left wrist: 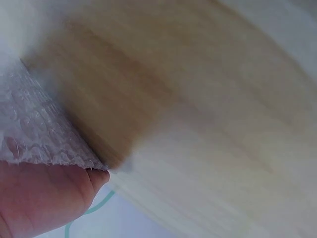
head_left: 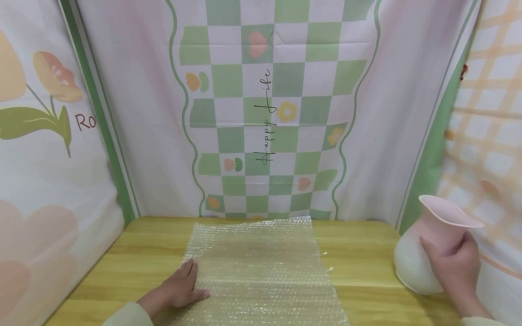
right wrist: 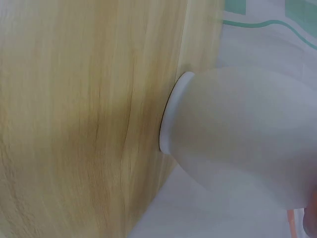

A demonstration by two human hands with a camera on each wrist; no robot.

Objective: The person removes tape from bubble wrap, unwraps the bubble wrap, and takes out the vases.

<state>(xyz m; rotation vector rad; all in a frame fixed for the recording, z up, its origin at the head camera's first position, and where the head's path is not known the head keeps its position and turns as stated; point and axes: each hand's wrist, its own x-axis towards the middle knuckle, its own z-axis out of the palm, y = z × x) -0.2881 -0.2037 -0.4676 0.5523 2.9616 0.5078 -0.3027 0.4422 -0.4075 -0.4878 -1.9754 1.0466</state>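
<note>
A sheet of clear bubble wrap (head_left: 261, 267) lies spread over the middle of the table. My left hand (head_left: 179, 285) rests on its left edge, fingers fairly straight and thumb spread to the right. Part of that hand (left wrist: 49, 198) meets the edge of the bubble wrap (left wrist: 39, 119) in the left wrist view. At the table's right side, my right hand (head_left: 458, 265) grips a vase (head_left: 416, 258) round its neck. The vase is pink at its flared, wavy rim and pale white below, and it tilts slightly. Its base shows in the right wrist view, close to the tabletop; contact is hard to tell.
The wooden table (head_left: 367, 267) has a yellowish grain. Behind it hangs a curtain (head_left: 155, 113) with a green checked print. Printed cloths hang along the left (head_left: 41, 181) and right (head_left: 489, 149) sides, close to the table's edges.
</note>
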